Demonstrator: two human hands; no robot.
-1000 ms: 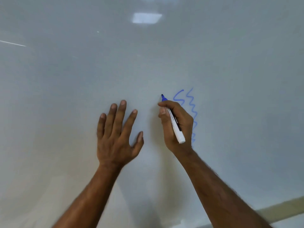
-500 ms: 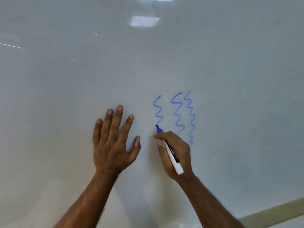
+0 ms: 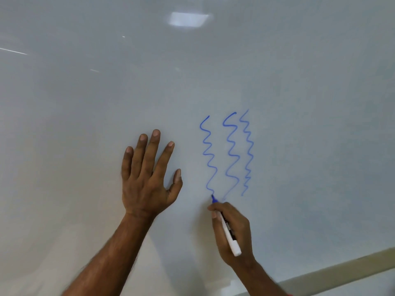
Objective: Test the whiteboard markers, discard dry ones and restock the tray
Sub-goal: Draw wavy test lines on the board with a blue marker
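Observation:
A white-barrelled blue marker (image 3: 229, 236) is gripped in my right hand (image 3: 235, 233), its blue tip touching the whiteboard (image 3: 85, 103) at the bottom of a wavy line. Three blue wavy lines (image 3: 232, 154) run down the board side by side, the leftmost one ending at the tip. My left hand (image 3: 147, 176) lies flat on the board with fingers spread, just left of the lines, holding nothing. The marker's cap and the tray are not in view.
The whiteboard fills almost the whole view and reflects a ceiling light (image 3: 188, 19). Its bottom frame edge (image 3: 342, 272) runs across the lower right corner.
My right hand has drawn the third, leftmost wavy line downward, moving from the top of the squiggles to their bottom. My left hand has stayed flat on the board.

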